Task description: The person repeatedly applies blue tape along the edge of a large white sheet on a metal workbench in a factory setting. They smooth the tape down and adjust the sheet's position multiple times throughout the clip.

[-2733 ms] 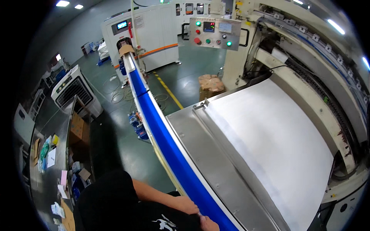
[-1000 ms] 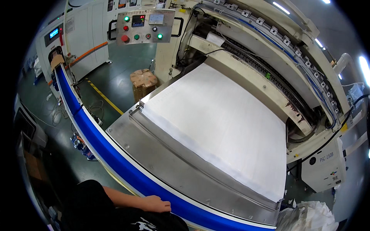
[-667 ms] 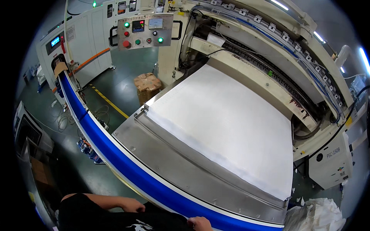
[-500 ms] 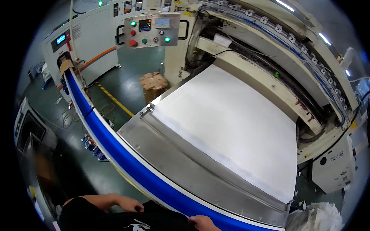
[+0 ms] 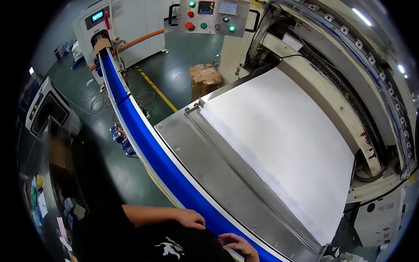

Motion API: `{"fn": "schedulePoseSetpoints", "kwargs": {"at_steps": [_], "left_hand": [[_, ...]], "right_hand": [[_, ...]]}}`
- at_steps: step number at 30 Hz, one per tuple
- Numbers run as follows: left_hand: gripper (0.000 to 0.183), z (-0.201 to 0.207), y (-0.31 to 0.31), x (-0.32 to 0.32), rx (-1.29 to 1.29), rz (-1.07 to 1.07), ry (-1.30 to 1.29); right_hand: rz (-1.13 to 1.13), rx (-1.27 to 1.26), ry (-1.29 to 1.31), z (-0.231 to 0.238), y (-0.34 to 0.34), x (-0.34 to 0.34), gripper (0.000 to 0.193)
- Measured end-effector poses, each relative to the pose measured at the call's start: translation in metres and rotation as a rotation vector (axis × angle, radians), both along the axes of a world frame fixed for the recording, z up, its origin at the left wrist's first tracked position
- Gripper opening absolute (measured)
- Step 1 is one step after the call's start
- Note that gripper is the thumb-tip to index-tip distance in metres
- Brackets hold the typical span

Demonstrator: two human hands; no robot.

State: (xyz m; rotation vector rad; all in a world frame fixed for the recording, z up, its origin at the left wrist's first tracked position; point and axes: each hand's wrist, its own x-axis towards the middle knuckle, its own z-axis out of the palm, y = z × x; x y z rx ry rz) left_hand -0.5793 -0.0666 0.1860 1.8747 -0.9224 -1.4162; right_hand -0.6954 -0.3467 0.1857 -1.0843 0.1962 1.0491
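My left hand (image 5: 189, 218) rests with fingers curled by the near white edge of the long blue conveyor belt (image 5: 148, 144), against my dark shirt. Just to its right, my right hand (image 5: 239, 246) lies with fingers loosely spread, touching the same belt edge. Neither hand holds anything. Beyond the belt, a steel machine table (image 5: 214, 170) carries a wide white sheet (image 5: 283, 144) that comes out of the big machine.
A control panel (image 5: 212, 15) with red and green buttons hangs at the top. A brown wrapped box (image 5: 204, 78) stands on the green floor. White cabinets (image 5: 131, 22) are at the belt's far end. A cluttered bench (image 5: 48, 192) lies at my left.
The view has swung from the left toward the sheet machine and back a little. My left hand stays at the belt edge; my right hand has come into view beside it.
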Motion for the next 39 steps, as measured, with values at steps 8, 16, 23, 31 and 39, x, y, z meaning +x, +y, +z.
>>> {"fn": "schedulePoseSetpoints", "kwargs": {"at_steps": [8,16,23,31,39], "left_hand": [[0.036,-0.017,-0.005,0.033,-0.006,-0.12,-0.288],[0.036,-0.04,-0.005,0.134,-0.075,0.082,-0.282],[0.036,-0.121,0.019,0.272,-0.024,0.578,-1.133],[0.039,-0.151,0.032,0.299,-0.084,0.649,-1.162],[0.036,-0.147,0.025,0.306,-0.089,0.659,-1.149]], "right_hand": [[0.15,-0.239,-0.024,-0.015,0.037,0.029,0.037],[0.434,-0.306,-0.086,-0.032,0.052,0.086,0.04],[0.441,-0.896,-0.689,-0.027,0.078,0.251,0.028],[-0.022,-0.977,-0.926,-0.074,0.091,0.453,0.023],[-0.1,-1.001,-1.006,-0.082,0.118,0.573,0.024]]}}
